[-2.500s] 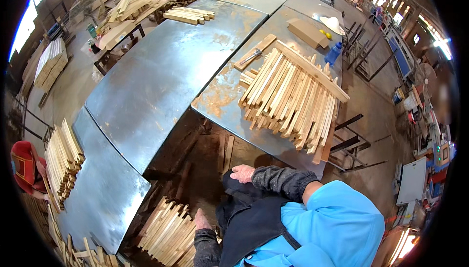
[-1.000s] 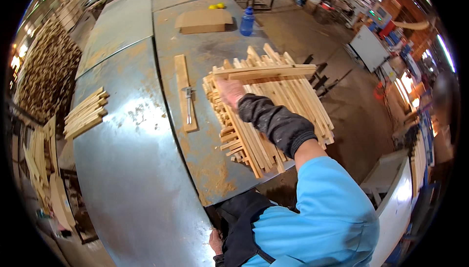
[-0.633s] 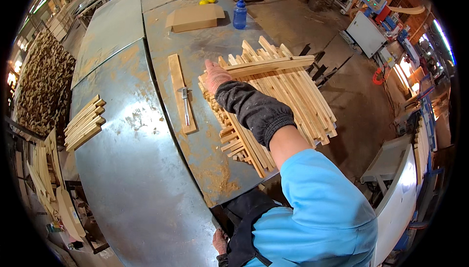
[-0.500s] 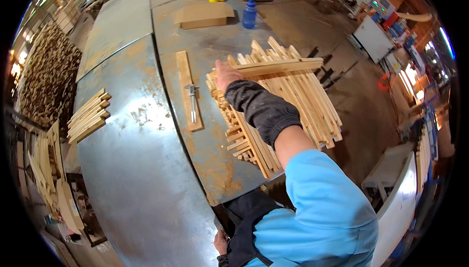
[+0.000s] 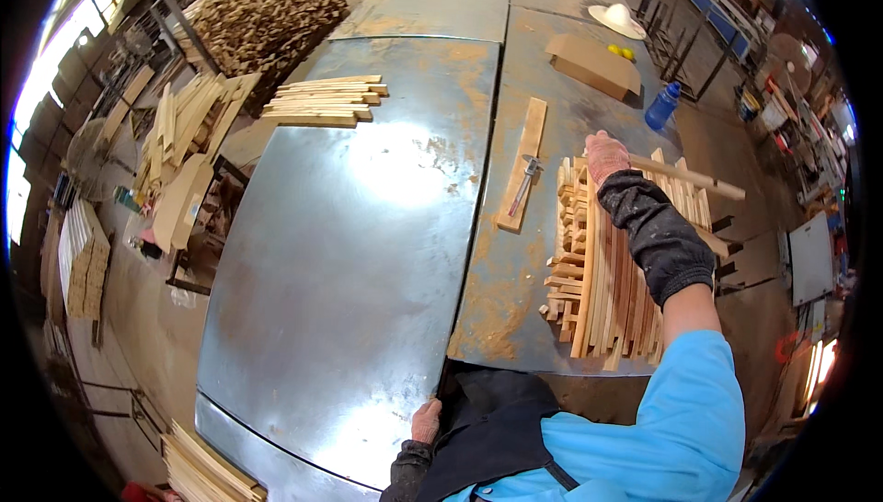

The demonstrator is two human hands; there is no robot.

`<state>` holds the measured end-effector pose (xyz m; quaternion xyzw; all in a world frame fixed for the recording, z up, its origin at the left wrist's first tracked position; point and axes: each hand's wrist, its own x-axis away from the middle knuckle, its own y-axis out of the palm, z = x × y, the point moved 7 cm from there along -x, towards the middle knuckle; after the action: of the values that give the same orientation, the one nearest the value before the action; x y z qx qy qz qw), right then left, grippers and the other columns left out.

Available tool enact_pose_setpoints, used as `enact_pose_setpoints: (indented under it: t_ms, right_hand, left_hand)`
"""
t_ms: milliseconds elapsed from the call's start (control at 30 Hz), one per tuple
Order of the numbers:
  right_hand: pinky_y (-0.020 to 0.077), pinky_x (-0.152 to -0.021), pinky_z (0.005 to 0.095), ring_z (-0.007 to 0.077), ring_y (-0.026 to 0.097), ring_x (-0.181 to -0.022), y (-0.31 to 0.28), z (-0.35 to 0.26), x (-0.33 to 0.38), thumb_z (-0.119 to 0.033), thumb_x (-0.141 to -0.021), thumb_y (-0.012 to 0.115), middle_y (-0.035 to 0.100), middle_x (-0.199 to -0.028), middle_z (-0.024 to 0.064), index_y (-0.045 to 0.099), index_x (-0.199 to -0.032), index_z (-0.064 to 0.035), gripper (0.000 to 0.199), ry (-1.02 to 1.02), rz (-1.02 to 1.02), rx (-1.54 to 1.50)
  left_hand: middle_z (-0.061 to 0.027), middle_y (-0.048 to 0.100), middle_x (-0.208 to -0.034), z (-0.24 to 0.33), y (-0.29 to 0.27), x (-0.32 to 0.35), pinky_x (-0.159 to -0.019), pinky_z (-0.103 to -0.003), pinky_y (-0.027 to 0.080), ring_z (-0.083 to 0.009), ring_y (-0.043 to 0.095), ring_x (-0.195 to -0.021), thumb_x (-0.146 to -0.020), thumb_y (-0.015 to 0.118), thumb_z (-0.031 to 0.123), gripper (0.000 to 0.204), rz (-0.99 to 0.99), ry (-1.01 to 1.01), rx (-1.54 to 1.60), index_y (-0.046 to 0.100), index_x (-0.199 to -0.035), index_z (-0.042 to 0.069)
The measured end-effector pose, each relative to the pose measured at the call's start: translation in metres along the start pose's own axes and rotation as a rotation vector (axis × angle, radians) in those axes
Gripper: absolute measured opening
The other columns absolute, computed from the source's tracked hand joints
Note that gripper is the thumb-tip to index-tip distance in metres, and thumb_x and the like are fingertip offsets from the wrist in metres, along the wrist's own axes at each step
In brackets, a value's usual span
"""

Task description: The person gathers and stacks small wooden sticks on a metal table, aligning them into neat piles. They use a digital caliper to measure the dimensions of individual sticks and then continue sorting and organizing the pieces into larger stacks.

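Observation:
My right hand [image 5: 605, 154] reaches out over a pile of wooden strips [image 5: 618, 290] at the right side of the table. Its fingers are closed round the left end of one wooden strip [image 5: 692, 176], which lies across the others and points to the right. A dark sleeve cover hides the wrist. Low in the view, my left hand [image 5: 426, 421] rests at the near edge of the metal table [image 5: 340, 300], close to my dark apron. Its fingers are partly hidden, so whether they grip the edge is unclear.
Left of the pile, a caliper [image 5: 525, 180] lies on a wooden board [image 5: 524, 148]. Farther off are a cardboard box [image 5: 589, 65], a blue bottle [image 5: 662, 107], yellow fruit [image 5: 621, 51] and a pale hat [image 5: 617, 20]. A small strip stack [image 5: 322, 102] sits at the table's left edge.
The whole view has turned left, so the table and pile appear farther right. My right hand stays at the strip's left end. More of my left hand shows at the table edge.

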<state>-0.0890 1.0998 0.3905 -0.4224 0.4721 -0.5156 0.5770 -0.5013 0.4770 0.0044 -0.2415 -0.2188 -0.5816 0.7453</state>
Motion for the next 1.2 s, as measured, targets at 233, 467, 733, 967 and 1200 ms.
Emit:
enact_pose_setpoints:
  t_ms: [233,467,733,967,1200]
  right_hand:
    - [0.0656,-0.086,0.0374,0.0287,0.078,-0.103,-0.136,-0.182,0.107,-0.009,-0.100,0.067,0.074,-0.114,0.0097,0.071,-0.125,-0.0127,0.025,-0.680,0.205,0.060]
    - [0.0658,-0.080,0.0379,0.0285,0.078,-0.096,-0.216,-0.352,0.363,-0.006,-0.094,0.066,0.074,-0.122,0.0084,0.068,-0.132,-0.0105,0.038,-1.646,0.165,-0.801]
    - [0.0492,-0.109,0.0366,0.0269,0.064,-0.128,-0.131,-0.396,0.490,-0.028,-0.112,0.062,0.070,-0.132,0.0135,0.065,-0.142,-0.0040,0.039,-1.323,-1.037,-1.245]
    - [0.0509,-0.112,0.0495,0.0433,0.061,-0.139,-0.058,-0.428,0.466,-0.043,-0.092,0.081,0.061,-0.153,0.0251,0.040,-0.165,-0.0056,0.092,-1.062,-0.942,-0.604]
    - [0.0554,-0.096,0.0499,0.0426,0.069,-0.116,0.015,-0.454,0.350,-0.040,-0.085,0.083,0.071,-0.129,0.0244,0.049,-0.154,-0.0099,0.082,-0.672,-0.750,-0.892]
  left_hand:
    - [-0.0031,0.074,-0.099,0.074,0.009,0.013,-0.083,-0.033,0.052,-0.0164,0.065,-0.089,-0.104,0.071,0.035,0.041,-0.013,-0.187,0.387,0.076,-0.122,-0.001]
    - [-0.0152,0.068,-0.142,0.237,-0.045,0.029,-0.109,-0.046,0.057,-0.0293,0.070,-0.126,-0.106,0.066,0.057,0.069,-0.228,0.210,1.127,0.061,-0.148,0.003]
    - [-0.0057,0.070,-0.106,0.187,-0.145,0.102,-0.086,-0.040,0.061,-0.0240,0.070,-0.092,-0.103,0.078,0.038,0.046,0.266,0.318,1.330,0.065,-0.133,0.006]
    - [-0.0069,0.072,-0.117,0.172,-0.148,0.045,-0.094,-0.038,0.058,-0.0204,0.071,-0.106,-0.105,0.077,0.025,0.036,0.470,0.180,0.977,0.066,-0.130,0.003]
    - [-0.0086,0.074,-0.123,0.258,-0.127,-0.071,-0.099,-0.035,0.053,-0.0210,0.068,-0.111,-0.108,0.071,0.031,0.047,0.239,0.252,0.667,0.065,-0.141,-0.002]
